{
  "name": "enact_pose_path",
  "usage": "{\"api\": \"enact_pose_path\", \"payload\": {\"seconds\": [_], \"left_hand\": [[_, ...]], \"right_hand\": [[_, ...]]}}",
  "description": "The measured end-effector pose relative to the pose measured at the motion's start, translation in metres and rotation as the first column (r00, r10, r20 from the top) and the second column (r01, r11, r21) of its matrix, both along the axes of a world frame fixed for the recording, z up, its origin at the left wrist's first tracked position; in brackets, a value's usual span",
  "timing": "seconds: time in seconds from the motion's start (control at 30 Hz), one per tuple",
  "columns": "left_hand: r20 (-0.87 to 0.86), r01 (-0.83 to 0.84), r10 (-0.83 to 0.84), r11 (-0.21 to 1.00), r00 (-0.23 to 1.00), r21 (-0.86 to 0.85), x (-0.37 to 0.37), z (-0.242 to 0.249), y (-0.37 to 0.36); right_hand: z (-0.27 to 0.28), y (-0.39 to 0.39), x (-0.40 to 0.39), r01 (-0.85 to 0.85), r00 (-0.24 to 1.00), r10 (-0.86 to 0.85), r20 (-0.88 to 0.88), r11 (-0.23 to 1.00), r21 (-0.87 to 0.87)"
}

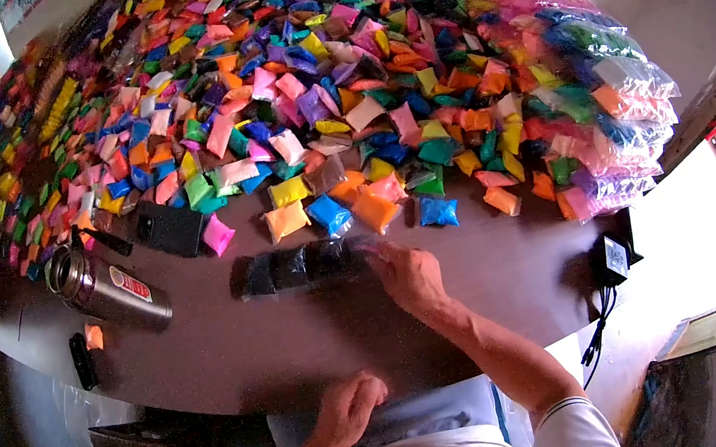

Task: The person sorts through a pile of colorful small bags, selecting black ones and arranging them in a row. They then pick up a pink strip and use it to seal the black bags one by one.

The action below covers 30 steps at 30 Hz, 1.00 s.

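Observation:
A row of black plastic packets [292, 268] lies side by side on the brown table, in front of the big heap. My right hand [411, 279] reaches over the table, its fingers closed on the clear film at the right end of this row. At the table's near edge rests my left hand [353, 408], curled into a loose fist, with nothing visible in it. Just beyond the black row lie a blue packet [330, 215], an orange packet [375, 210] and another blue packet [438, 211].
A large heap of small coloured packets [287, 92] covers the table's far side. Stacked bags [633, 98] stand at the right. On the left are a steel flask [111, 291], a dark phone-like case [170, 228] and a black object [82, 361]. A black device with cables [614, 260] sits at the right edge.

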<state>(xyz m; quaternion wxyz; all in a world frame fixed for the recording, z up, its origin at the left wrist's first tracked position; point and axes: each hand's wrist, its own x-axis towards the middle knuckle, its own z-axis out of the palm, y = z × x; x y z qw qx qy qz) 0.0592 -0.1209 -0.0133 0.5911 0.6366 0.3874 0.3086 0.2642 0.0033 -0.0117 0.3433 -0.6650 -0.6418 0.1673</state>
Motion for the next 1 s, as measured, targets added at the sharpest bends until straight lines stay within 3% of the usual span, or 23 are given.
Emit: {"api": "enact_pose_path", "payload": {"seconds": [0.03, 0.17, 0.27, 0.33, 0.43, 0.5, 0.57, 0.67, 0.73, 0.87, 0.93, 0.97, 1.0], "left_hand": [[0.000, 0.004, -0.004, 1.000, 1.000, 0.003, 0.000, 0.000, 0.001], [-0.004, -0.010, 0.010, 0.999, 1.000, -0.033, -0.001, 0.004, 0.003], [0.014, -0.026, 0.027, 0.999, 1.000, -0.025, -0.001, 0.005, 0.004], [0.029, -0.041, 0.042, 0.999, 0.999, -0.021, 0.000, 0.004, 0.003], [0.002, -0.058, 0.058, 0.998, 0.998, -0.009, 0.000, 0.005, 0.003], [-0.006, -0.063, 0.063, 0.998, 0.998, -0.010, 0.001, 0.008, 0.005], [-0.009, -0.074, 0.074, 0.997, 0.997, -0.027, 0.001, 0.010, 0.005], [-0.013, -0.089, 0.088, 0.994, 0.996, -0.056, 0.001, 0.007, 0.003], [-0.015, -0.095, 0.094, 0.993, 0.995, -0.063, 0.001, 0.007, 0.002], [-0.025, -0.120, 0.119, 0.989, 0.993, -0.087, 0.000, 0.001, 0.000], [0.007, -0.117, 0.118, 0.990, 0.993, -0.085, 0.001, -0.002, 0.000], [0.062, -0.123, 0.129, 0.988, 0.990, -0.093, 0.001, -0.002, -0.001], [0.116, -0.129, 0.141, 0.986, 0.983, -0.103, 0.002, -0.002, -0.001]], "right_hand": [[-0.003, 0.002, 0.001, -0.056, 0.993, 0.052, 0.101, 0.998, 0.037], [-0.003, 0.007, 0.007, -0.068, 0.997, 0.067, 0.043, 0.997, 0.033], [-0.007, 0.018, 0.027, 0.053, 0.997, -0.058, 0.045, 0.992, 0.116], [0.012, 0.033, 0.045, 0.210, 0.971, -0.229, 0.071, 0.956, 0.205], [0.026, 0.060, 0.069, 0.264, 0.940, -0.318, 0.125, 0.907, 0.328], [0.035, 0.074, 0.078, 0.293, 0.927, -0.324, 0.189, 0.940, 0.175], [0.032, 0.087, 0.083, 0.256, 0.924, -0.316, 0.215, 0.930, 0.264], [0.041, 0.103, 0.085, 0.229, 0.943, -0.254, 0.215, 0.964, 0.133], [0.047, 0.107, 0.087, 0.227, 0.922, -0.175, 0.346, 0.967, -0.116], [0.017, 0.115, 0.113, 0.210, 0.919, -0.210, 0.334, 0.977, 0.035], [0.019, 0.106, 0.119, 0.153, 0.974, -0.158, -0.164, 0.987, -0.040], [0.017, 0.095, 0.122, 0.157, 0.974, -0.162, -0.156, 0.987, -0.043], [0.037, 0.068, 0.108, 0.079, 0.827, -0.145, -0.544, 0.987, -0.142]]}}
